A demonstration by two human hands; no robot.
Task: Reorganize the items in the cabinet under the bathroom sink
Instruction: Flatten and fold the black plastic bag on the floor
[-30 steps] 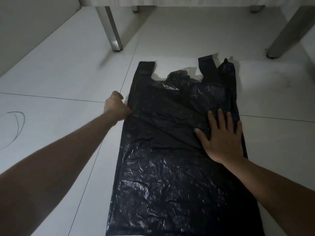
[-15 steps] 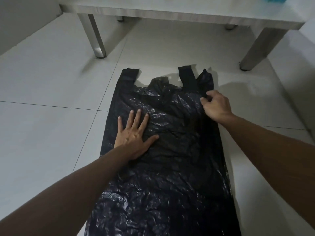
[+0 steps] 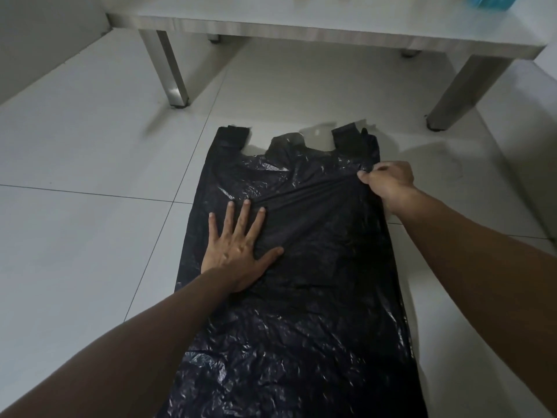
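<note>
The left hand (image 3: 238,254) lay flat, fingers straight, pressing the black plastic bag (image 3: 301,312). The right hand (image 3: 388,179) pinched its right edge. Pulling slowly would smooth it best.

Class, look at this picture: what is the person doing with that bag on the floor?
A person is smoothing a black plastic bag laid flat on the tiled floor, its handles pointing toward a low table. The left hand presses flat on the bag with fingers spread, while the right hand pinches the bag's right edge near the handles, pulling the plastic taut between them.
</note>
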